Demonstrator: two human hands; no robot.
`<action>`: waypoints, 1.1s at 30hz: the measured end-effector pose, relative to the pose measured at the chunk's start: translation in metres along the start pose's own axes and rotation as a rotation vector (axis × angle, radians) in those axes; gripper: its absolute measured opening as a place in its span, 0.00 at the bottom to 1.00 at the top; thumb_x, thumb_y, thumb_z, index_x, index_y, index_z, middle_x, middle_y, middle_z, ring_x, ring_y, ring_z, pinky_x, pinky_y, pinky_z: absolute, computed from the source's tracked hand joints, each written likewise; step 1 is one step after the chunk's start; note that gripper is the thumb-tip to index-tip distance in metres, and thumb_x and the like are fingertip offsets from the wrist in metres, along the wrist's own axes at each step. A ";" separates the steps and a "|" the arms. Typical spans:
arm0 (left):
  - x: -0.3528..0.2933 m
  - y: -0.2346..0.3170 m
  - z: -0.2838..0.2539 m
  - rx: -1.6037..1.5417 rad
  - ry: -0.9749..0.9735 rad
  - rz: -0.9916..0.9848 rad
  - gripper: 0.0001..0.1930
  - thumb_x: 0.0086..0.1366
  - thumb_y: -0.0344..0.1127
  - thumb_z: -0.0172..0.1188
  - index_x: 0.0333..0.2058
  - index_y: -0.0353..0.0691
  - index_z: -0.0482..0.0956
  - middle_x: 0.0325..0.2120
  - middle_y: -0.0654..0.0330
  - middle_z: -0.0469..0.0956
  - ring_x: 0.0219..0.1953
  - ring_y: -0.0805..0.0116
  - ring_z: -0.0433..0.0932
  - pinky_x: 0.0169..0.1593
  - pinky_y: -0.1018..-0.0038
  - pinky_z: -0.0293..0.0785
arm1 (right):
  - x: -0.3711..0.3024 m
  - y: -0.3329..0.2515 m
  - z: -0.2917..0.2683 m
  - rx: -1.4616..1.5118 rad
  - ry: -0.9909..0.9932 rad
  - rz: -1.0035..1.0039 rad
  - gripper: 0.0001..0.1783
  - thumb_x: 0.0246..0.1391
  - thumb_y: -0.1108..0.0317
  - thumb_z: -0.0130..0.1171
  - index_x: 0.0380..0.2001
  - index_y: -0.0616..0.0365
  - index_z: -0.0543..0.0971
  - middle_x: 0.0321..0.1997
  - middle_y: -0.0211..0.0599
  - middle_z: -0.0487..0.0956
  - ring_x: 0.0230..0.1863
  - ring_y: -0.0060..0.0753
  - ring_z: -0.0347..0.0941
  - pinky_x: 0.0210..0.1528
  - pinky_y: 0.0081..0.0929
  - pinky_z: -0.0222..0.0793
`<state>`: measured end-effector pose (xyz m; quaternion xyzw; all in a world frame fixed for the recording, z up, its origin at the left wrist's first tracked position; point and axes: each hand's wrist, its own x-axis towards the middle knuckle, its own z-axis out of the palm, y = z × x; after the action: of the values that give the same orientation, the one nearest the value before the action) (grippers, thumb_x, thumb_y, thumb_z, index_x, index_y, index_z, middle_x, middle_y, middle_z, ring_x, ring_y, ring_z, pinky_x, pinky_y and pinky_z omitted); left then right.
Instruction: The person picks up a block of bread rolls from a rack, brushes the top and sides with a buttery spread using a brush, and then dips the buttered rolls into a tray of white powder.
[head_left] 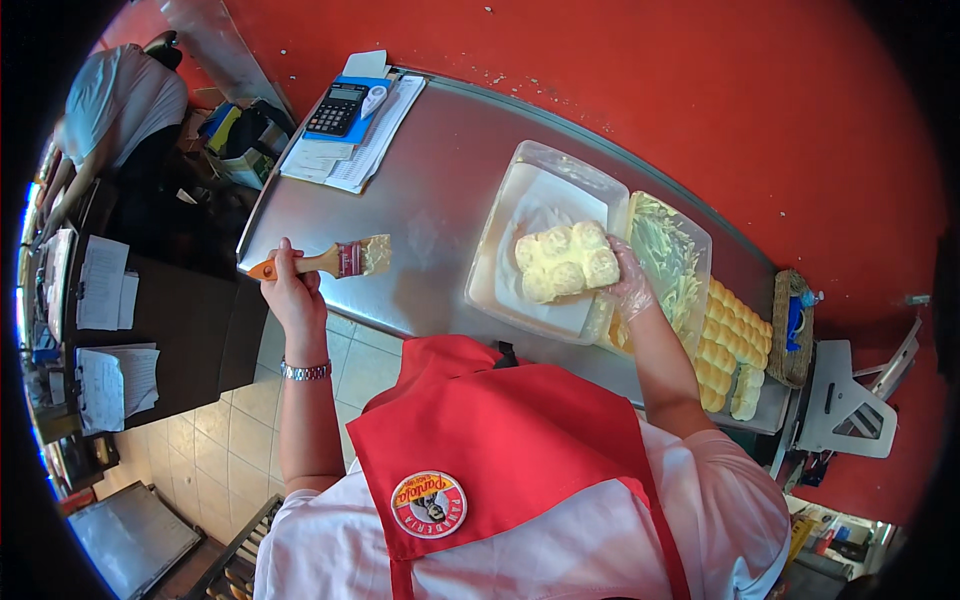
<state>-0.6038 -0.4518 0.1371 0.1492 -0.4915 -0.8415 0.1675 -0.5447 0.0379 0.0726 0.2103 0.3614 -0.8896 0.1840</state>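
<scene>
My left hand (296,292) is closed around the wooden handle of a pastry brush (349,259). Pale, creamy residue coats its bristles. In my right hand (631,283), which wears a clear plastic glove, is a block of joined bread rolls (566,262) covered with a pale yellow spread. The rolls are above a clear plastic tub (482,262) with white powder inside. Against that tub's right side stands a second clear container (702,262) holding shredded pale yellow stuff, probably cheese. Farther right lie rows of golden rolls (722,335) and a pale coated strip of rolls (747,392).
A calculator (338,109) and papers (376,140) lie at the steel table's (440,130) far left. At its right end are a wicker basket (793,350) with something blue and a grey-white device (848,405). Another person (125,105) bends over a dark desk (170,330) at left.
</scene>
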 end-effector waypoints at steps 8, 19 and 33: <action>0.004 -0.006 0.002 -0.047 0.002 -0.049 0.15 0.69 0.37 0.56 0.24 0.39 0.69 0.13 0.70 0.61 0.10 0.83 0.53 0.15 0.81 0.47 | 0.012 0.026 0.011 0.002 0.181 0.036 0.21 0.65 0.58 0.42 0.52 0.60 0.73 0.52 0.43 0.78 0.50 0.38 0.78 0.55 0.48 0.74; 0.011 -0.003 -0.004 -0.048 -0.055 -0.059 0.15 0.69 0.39 0.56 0.23 0.39 0.69 0.14 0.69 0.63 0.11 0.83 0.55 0.15 0.82 0.49 | 0.015 0.039 -0.011 0.170 0.126 -0.083 0.25 0.66 0.56 0.38 0.57 0.62 0.68 0.58 0.48 0.73 0.57 0.45 0.73 0.60 0.52 0.68; 0.000 0.003 0.005 -0.014 -0.082 -0.033 0.15 0.69 0.38 0.56 0.24 0.40 0.69 0.15 0.69 0.64 0.11 0.83 0.56 0.15 0.83 0.50 | -0.020 0.015 0.060 -1.442 0.399 -0.840 0.22 0.60 0.60 0.50 0.53 0.61 0.70 0.60 0.49 0.69 0.63 0.49 0.62 0.66 0.39 0.57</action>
<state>-0.6059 -0.4493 0.1421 0.1215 -0.4895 -0.8530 0.1344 -0.5352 -0.0119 0.1130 0.0430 0.9121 -0.3833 -0.1390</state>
